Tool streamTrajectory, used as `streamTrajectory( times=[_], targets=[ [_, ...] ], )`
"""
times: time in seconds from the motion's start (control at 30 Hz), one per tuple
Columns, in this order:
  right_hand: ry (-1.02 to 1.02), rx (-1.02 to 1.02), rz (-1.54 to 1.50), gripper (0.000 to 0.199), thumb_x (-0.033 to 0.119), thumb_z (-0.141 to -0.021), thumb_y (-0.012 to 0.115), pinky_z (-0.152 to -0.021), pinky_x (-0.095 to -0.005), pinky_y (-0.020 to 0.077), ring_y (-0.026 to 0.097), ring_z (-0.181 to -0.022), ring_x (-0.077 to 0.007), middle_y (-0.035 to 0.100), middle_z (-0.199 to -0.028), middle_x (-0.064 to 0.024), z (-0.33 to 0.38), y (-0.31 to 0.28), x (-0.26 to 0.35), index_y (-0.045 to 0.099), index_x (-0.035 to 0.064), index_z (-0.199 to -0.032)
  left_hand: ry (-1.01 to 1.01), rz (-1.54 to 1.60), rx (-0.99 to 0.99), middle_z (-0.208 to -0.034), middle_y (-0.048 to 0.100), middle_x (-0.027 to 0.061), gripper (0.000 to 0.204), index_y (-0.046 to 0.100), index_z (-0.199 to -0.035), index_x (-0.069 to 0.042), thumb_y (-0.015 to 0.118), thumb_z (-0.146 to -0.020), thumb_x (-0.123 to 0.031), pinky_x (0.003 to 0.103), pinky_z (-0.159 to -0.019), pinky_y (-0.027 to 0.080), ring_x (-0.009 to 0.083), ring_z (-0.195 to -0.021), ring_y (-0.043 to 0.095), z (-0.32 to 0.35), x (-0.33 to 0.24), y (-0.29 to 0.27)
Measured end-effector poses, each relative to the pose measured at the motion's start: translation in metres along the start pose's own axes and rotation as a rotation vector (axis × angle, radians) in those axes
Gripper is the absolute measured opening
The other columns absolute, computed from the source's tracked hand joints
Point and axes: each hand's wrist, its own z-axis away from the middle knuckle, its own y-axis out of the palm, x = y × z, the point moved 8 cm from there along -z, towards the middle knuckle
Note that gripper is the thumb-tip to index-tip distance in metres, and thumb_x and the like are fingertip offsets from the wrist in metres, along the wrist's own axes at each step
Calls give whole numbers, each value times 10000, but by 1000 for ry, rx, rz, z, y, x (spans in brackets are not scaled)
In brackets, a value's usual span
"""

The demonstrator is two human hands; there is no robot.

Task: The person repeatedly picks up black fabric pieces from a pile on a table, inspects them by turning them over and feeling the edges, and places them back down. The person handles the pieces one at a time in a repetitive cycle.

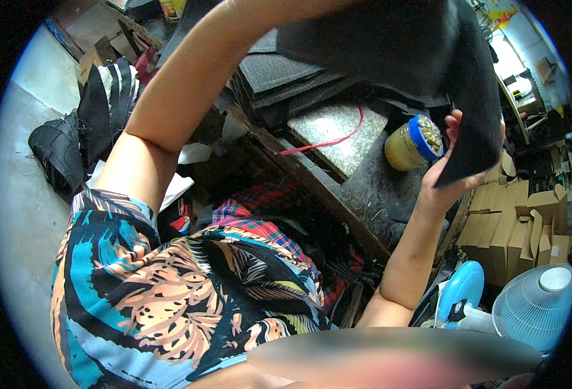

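Your desk (380,191) is dark and worn, and it carries the jar (405,148) that marks the places here. A large black sheet (389,52) rises beyond the jar, and its right end bends down just to the jar's right. Well to the right of the jar, and nearer you, brown cardboard boxes (500,214) stand packed together, some with their flaps up. Beyond the jar and to its left, a stack of dark grey sheets (286,81) lies under the black one. A fan (535,305) with a pale round guard stands well nearer you than the jar, off to its right. Just left of the jar lies a speckled, light-grey slab (341,139).

Your right hand (457,162), just right of the jar, grips the bent end of the black sheet. Your left hand lies outside the view, beyond the jar and to its left, so you cannot tell whether it is open or closed. The jar itself has a blue rim, yellowish contents and a lumpy top. Left of it, a thin red strip (338,139) curves across the slab.
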Motion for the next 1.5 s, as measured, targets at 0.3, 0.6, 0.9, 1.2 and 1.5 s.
streamTrajectory(
  times=[0.3,0.6,0.9,1.2,1.5],
  targets=[
    [29,-60,246,604,-41,-939,518,-891,-292,510,650,-1019,-195,626,-1231,-188,-3,-16,-9,319,90,-1494,-279,-299,107,-990,647,99,285,600,-1102,-36,669,-825,-45,344,-852,512,205,-929,639,34,145,17],
    [-27,62,384,568,-60,-935,508,-922,-292,498,635,-977,-166,626,-1205,-187,-2,-3,-10,360,53,-1471,-111,-562,344,-1076,676,134,276,656,-1147,-113,669,-879,-175,424,-885,508,317,-1012,638,21,145,35],
    [-130,0,652,467,17,-922,610,-870,-265,486,614,-998,-128,667,-1150,-64,-27,-54,-21,519,57,-1379,-336,-554,280,-1247,634,199,452,567,-1293,-34,512,-999,-373,509,-990,412,363,-1182,587,59,129,79],
    [-18,-214,1412,1238,399,-655,897,-1158,-486,275,397,-1356,-421,406,-1520,-214,-46,-174,-64,135,103,-1585,-185,-723,35,-1318,576,246,504,523,-1335,7,553,-983,-352,500,-1023,398,377,-1242,541,56,77,65],
    [174,-182,1361,1198,383,-665,889,-1053,-474,394,510,-1246,-367,591,-1297,-145,-48,-186,-67,170,89,-1577,176,-393,21,-1430,513,165,382,661,-1205,-85,740,-850,-204,447,-1107,397,378,-1341,451,94,-3,108]
  ],
)
